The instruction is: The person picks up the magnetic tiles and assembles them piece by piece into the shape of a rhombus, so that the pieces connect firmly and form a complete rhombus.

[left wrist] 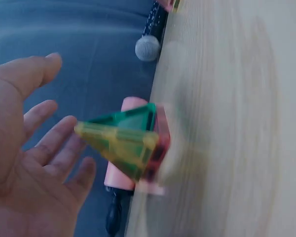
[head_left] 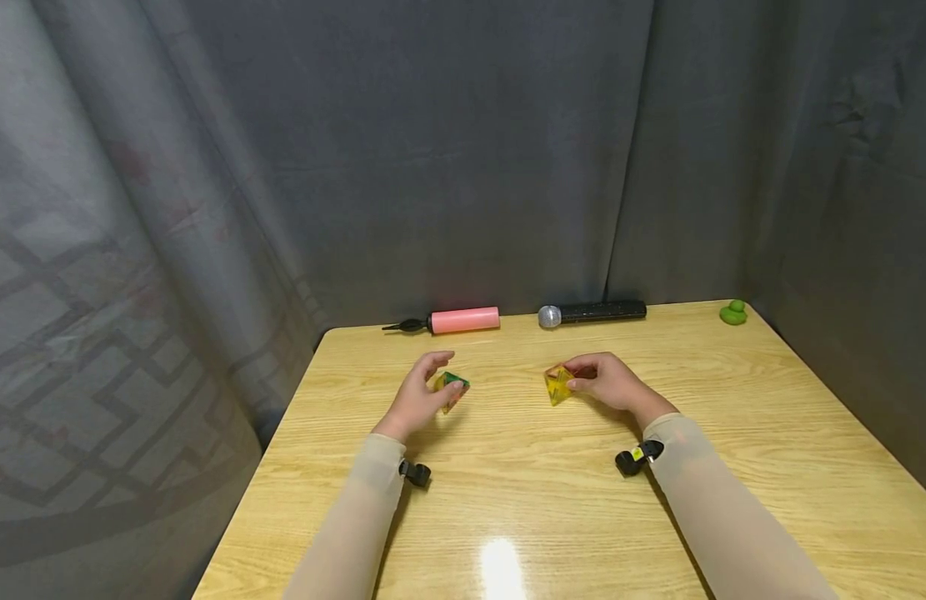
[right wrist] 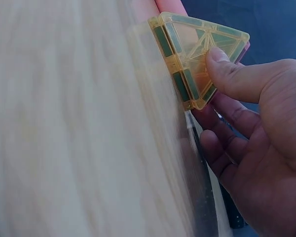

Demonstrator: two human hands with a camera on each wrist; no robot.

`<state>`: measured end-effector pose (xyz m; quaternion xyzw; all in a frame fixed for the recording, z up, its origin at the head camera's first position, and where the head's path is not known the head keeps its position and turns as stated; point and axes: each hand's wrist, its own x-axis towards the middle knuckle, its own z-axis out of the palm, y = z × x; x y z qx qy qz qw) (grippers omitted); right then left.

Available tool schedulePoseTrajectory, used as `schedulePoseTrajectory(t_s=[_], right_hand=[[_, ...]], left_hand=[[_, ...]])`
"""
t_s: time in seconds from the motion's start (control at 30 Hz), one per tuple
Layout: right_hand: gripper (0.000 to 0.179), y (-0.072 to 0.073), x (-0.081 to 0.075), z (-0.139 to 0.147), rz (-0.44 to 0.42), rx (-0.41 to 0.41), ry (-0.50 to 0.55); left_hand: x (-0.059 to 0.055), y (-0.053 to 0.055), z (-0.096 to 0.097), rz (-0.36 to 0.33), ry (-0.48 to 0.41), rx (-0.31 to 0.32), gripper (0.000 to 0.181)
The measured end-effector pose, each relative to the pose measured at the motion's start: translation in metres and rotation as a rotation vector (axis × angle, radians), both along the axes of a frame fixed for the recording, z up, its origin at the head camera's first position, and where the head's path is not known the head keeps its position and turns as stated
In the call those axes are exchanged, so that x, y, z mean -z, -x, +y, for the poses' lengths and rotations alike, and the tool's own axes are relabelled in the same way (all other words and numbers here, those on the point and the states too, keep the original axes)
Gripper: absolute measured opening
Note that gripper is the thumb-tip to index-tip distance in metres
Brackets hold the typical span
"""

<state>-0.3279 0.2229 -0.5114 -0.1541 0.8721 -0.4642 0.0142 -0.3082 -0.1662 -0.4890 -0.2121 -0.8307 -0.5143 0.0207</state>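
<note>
A small pyramid of translucent magnetic tiles (head_left: 457, 380), with green, yellow and red faces, stands on the table by my left hand (head_left: 419, 395). In the left wrist view the fingers are spread apart, with the pyramid's tip (left wrist: 84, 128) pointing toward them. My right hand (head_left: 614, 383) pinches yellow triangular magnetic tiles (right wrist: 187, 44) close to the tabletop. Its thumb lies on the front face and the other fingers are behind. A pinkish-red tile edge shows at the back of this piece.
Along the table's far edge lie a pink hand pump (head_left: 465, 320) with a black nozzle and a black microphone (head_left: 601, 312) with a silver head. A small green object (head_left: 733, 313) sits at the far right corner. Grey curtains (head_left: 463, 167) hang behind the table (head_left: 508, 483).
</note>
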Motion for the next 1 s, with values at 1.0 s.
schedulePoseTrajectory(t_s=[1.0], right_hand=[[0.036,0.001,0.006,0.016,-0.024,0.027,0.027]], left_hand=[[0.026,0.011,-0.023,-0.168,0.159,0.080,0.060]])
